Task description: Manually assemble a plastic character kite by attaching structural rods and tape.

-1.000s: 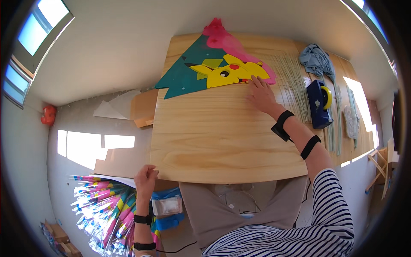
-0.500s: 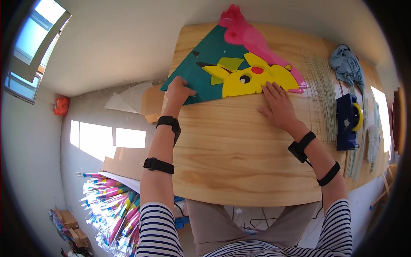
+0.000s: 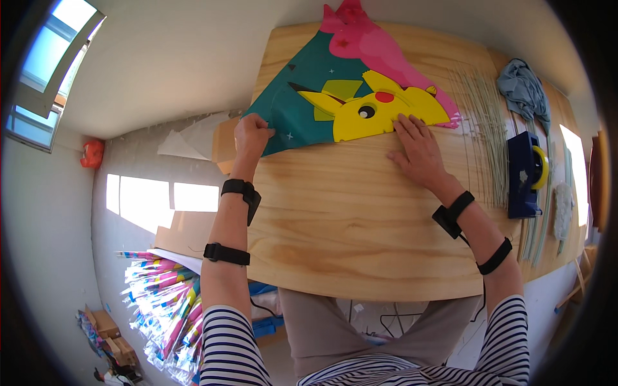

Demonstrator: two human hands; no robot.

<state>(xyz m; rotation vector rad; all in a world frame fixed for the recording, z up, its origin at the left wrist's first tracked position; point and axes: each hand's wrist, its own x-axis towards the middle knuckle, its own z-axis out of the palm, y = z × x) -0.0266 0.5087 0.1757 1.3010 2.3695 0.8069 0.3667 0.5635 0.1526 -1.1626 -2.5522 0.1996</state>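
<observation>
Cartoon-printed sheet lies under extended right fingers while left fingers pinch its teal corner.

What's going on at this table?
A person is handling a colourful printed sheet on a wooden table. The left hand grasps its left corner; the right hand lies spread over its near edge. Thin sticks and a blue tape dispenser sit to the right.

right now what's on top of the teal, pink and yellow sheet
On the sheet, the left hand grips the left corner; the right hand rests across the lower edge of the yellow part. Whatever print lies under both hands is hidden.
</observation>
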